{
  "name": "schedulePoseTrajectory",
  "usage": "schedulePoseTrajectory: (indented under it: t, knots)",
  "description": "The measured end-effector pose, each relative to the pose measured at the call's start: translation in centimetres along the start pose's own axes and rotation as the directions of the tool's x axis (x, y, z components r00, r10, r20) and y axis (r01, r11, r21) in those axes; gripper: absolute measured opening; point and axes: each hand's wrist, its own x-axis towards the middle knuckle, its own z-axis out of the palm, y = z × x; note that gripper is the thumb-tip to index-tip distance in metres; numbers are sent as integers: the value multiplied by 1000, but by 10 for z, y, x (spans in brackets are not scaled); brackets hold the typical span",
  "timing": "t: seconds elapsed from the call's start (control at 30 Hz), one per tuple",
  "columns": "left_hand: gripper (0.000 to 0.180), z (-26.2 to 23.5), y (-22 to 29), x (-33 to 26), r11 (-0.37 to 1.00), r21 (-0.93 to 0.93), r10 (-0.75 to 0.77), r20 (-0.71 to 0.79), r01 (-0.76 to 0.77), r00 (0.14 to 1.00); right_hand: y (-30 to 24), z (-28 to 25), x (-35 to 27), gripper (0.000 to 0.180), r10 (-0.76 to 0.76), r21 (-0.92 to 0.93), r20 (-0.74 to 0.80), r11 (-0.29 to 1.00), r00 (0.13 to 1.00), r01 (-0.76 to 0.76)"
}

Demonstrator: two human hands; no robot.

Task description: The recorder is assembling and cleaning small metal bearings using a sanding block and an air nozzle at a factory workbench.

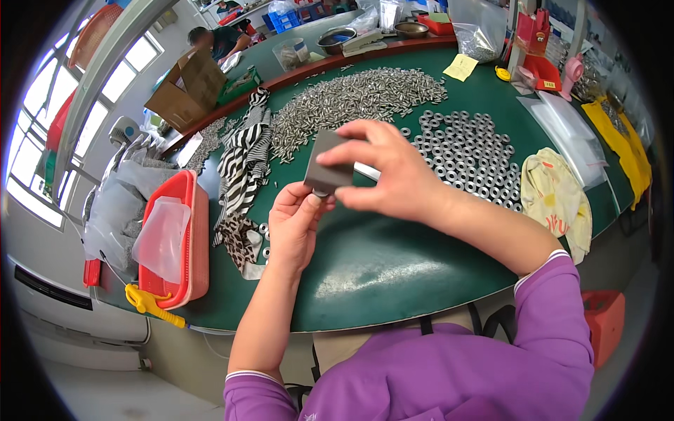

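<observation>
My right hand (404,172) grips a dark grey, flat-sided block (325,160), which looks like a sanding sponge, with fingers over its top and side. Just under the block, my left hand (291,228) pinches a small metal piece (320,193) between thumb and fingers. The block seems to touch that piece, though fingers hide most of it. Beyond the hands spreads a heap of small metal pins (351,98). Many metal rings (467,158) lie to the right of my right hand, and several more rings (265,238) sit left of my left hand.
A striped cloth (242,168) lies on the green table (379,281). At the left stand a red basket (200,245) and a yellow air gun (151,303). To the right are a pale yellow cloth (554,196) and plastic bags (565,137). A person (228,41) sits beyond a cardboard box (188,88).
</observation>
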Motion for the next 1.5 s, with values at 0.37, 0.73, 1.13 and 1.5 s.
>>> schedulePoseTrajectory:
  t: [0.37, 0.73, 1.13, 1.5]
  knots:
    - [22, -1, 1, 1, 994, 103, 39, 13, -40, 999, 14, -9, 1, 37, 101, -63, -64, 993, 993, -105]
    - [22, 2, 1, -1, 985, 150, 89, -15, -86, 996, 16, -9, 0, 35, 121, -159, -77, 978, 990, -132]
    - [21, 4, 2, -1, 994, 81, 82, -66, -76, 994, 15, -7, -1, 39, 106, -135, -71, 984, 992, -115]
    - [21, 1, 3, 2, 996, 58, 76, -29, -75, 997, 23, -8, -1, 37, 124, -147, -89, 980, 988, -136]
